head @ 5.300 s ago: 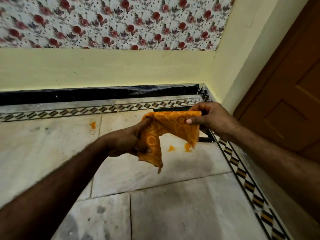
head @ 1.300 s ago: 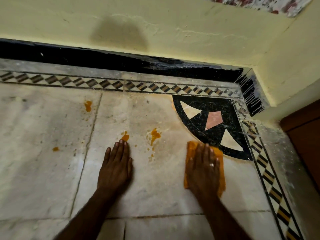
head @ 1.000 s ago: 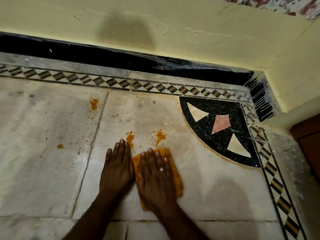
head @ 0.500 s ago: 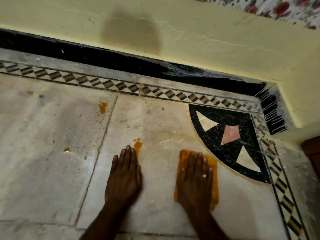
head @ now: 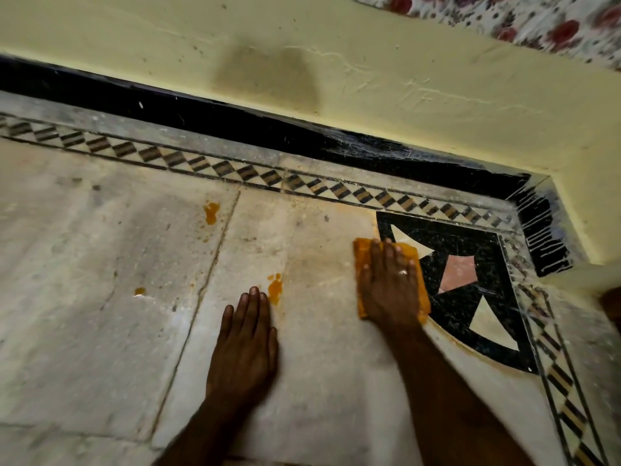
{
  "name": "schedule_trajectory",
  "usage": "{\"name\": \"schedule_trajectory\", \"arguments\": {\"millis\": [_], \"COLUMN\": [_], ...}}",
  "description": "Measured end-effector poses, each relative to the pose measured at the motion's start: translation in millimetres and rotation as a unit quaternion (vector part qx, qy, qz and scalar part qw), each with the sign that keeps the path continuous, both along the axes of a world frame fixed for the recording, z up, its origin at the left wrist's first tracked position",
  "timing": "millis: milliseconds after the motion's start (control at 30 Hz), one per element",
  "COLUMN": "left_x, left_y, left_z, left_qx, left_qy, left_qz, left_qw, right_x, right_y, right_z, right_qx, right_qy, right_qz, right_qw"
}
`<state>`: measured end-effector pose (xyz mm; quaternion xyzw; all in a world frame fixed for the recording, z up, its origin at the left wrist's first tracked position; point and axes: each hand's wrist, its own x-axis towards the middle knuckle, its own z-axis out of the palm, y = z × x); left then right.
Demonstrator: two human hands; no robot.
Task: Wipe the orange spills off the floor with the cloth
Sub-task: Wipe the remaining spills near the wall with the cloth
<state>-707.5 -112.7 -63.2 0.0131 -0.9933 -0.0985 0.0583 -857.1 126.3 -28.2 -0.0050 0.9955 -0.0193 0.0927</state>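
Head view, folded orange cloth [head: 360,257], flat under right hand [head: 389,287]

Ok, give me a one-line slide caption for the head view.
Right hand presses an orange cloth flat at the black corner inlay; left hand braces beside an unwiped orange spill.

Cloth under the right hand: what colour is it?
The cloth is orange, clearest in the head view.

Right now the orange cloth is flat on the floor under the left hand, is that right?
No. The head view shows the orange cloth flat on the floor under the right hand; the left hand rests bare on the floor.
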Motion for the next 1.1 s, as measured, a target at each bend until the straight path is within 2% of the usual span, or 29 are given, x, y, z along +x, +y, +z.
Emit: {"name": "schedule_trajectory", "arguments": {"millis": [133, 200, 300, 433, 600, 733, 867, 1000, 1100], "left_x": [1.8, 1.8, 1.3, -2.5, -3.9, -8.7, -2.0, -0.9, -0.5], "left_y": [4.1, 6.4, 6.2, 4.3, -0.4, -38.5, -72.7, -66.5, -68.5], "left_z": [3.4, 3.0, 1.2, -2.4, 1.0, 2.7, 4.6, 1.7, 0.1], "left_qx": [0.003, 0.002, 0.001, -0.018, -0.006, -0.026, -0.043, -0.033, -0.033], "left_qy": [0.002, 0.002, -0.009, 0.000, 0.006, 0.003, 0.000, 0.005, 0.006], "left_qz": [0.000, 0.000, 0.002, 0.001, 0.022, 0.046, 0.062, 0.059, 0.037], "left_qw": [1.000, 1.000, 1.000, 1.000, 1.000, 0.999, 0.997, 0.998, 0.999], "right_x": [80.7, 125.4, 153.1, 108.6, 27.7, 5.3, 74.5, 163.4, 151.0], "right_y": [18.3, -0.1, -54.8, -116.0, -108.8, -64.1, -31.8, -69.1, -127.8], "right_z": [-4.1, -9.0, -15.4, -18.0, -2.3, 1.2, -6.4, -22.4, -16.9], "right_qx": [-0.009, 0.001, -0.041, -0.071, -0.057, -0.030, -0.029, -0.037, -0.083], "right_qy": [0.026, 0.046, 0.037, 0.052, 0.012, -0.004, 0.044, 0.034, 0.039], "right_qz": [-0.075, -0.053, 0.012, 0.136, 0.186, 0.085, 0.013, 0.113, 0.206], "right_qw": [0.997, 0.998, 0.998, 0.987, 0.981, 0.996, 0.999, 0.992, 0.974]}}
